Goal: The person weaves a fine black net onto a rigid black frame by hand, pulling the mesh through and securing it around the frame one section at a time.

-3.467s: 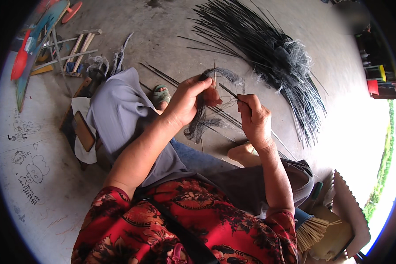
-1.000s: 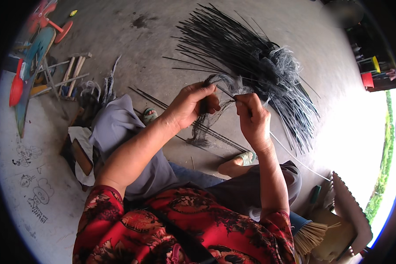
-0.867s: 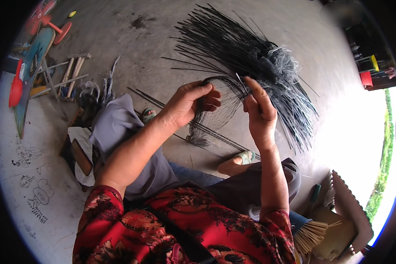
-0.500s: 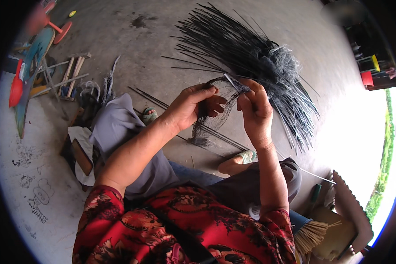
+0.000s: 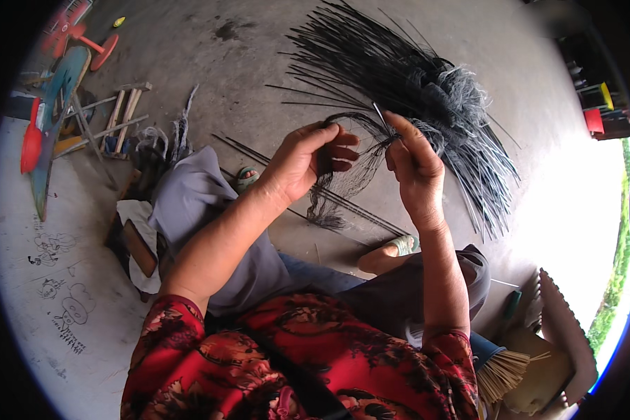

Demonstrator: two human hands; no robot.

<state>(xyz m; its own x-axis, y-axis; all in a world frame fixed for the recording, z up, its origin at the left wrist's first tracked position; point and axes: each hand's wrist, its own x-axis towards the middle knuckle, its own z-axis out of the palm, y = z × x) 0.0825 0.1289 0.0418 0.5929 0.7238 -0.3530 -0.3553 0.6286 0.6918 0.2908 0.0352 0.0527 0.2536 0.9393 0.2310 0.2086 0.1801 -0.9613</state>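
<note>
A loop of fine black netting (image 5: 362,170) stretches between my two hands above the floor, its loose end hanging below. My left hand (image 5: 306,155) is closed with thumb and forefinger pinching the net's upper edge; the other fingers curl inside the loop. Opposite it, my right hand (image 5: 420,168) grips a thin pale needle-like stick (image 5: 378,110) along its forefinger, the tip poking up past the net's edge. The stick's lower part is hidden by the fingers. Beyond my right hand lies a large bundle of black rods (image 5: 371,66) with tangled grey netting (image 5: 458,94) over its middle.
A few long dark rods (image 5: 367,218) lie on the floor near my sandalled feet. To the left are a small wooden frame (image 5: 122,119), a teal board (image 5: 56,105) and a red plastic thing (image 5: 31,140). At lower right, thin tan sticks (image 5: 500,374) protrude from a blue container.
My right hand has drawn slightly right, away from the left. The pale stick's tip now stands up more steeply beside the forefinger. The left hand still pinches the net.
</note>
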